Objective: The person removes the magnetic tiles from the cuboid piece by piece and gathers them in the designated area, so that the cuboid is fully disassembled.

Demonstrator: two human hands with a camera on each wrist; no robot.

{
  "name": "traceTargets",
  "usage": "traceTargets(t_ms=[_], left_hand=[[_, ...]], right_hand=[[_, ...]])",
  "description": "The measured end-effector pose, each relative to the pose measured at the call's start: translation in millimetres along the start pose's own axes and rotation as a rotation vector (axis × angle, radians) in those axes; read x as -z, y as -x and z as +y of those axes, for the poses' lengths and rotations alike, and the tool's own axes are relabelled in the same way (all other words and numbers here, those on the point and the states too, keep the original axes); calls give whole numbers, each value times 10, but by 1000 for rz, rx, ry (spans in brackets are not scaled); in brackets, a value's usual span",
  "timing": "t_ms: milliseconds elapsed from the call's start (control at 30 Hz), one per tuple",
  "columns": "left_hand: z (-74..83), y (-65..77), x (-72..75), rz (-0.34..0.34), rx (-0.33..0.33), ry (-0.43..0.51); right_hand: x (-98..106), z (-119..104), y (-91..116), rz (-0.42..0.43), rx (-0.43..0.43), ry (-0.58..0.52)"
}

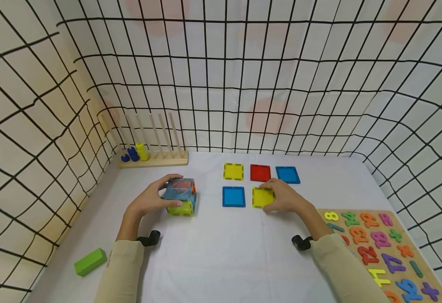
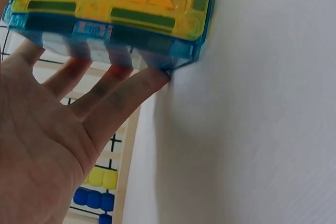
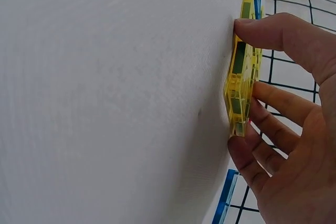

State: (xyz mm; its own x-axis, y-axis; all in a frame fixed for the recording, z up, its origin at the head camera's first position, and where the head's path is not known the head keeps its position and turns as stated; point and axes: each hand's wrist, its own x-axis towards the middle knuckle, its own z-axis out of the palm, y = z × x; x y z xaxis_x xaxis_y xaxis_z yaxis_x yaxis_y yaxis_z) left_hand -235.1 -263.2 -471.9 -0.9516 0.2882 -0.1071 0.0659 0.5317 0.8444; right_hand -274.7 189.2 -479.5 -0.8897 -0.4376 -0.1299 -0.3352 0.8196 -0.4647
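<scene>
My left hand (image 1: 145,203) grips a small box of see-through magnetic tiles (image 1: 179,191), thumb on the near side and fingers behind it. Its top looks blue, its front yellow, with some orange at the right side. In the left wrist view the fingers stretch along a blue-edged face of the box, beside a yellow face. My right hand (image 1: 288,198) pinches a yellow square magnetic tile (image 1: 262,198) by its edges, low at the white tabletop. Thumb and fingers sit on opposite edges of this tile in the right wrist view.
Behind lie a yellow tile (image 1: 233,171), a red tile (image 1: 260,173) and a blue tile (image 1: 287,174); another blue tile (image 1: 233,196) lies left of the pinched one. A wooden peg rack (image 1: 171,160) stands back left, a green block (image 1: 90,261) front left, a number board (image 1: 380,225) right.
</scene>
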Motion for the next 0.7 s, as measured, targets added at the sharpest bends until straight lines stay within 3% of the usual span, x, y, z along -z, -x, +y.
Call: traceTargets(t_ms=[400,700], left_hand=[[-64,70,96,-40,-56,44],[-47,-7,30,-34,-84,85]], right_hand=[[59,-68,74,24,6,24],[71,-277,101,96,45,-148]])
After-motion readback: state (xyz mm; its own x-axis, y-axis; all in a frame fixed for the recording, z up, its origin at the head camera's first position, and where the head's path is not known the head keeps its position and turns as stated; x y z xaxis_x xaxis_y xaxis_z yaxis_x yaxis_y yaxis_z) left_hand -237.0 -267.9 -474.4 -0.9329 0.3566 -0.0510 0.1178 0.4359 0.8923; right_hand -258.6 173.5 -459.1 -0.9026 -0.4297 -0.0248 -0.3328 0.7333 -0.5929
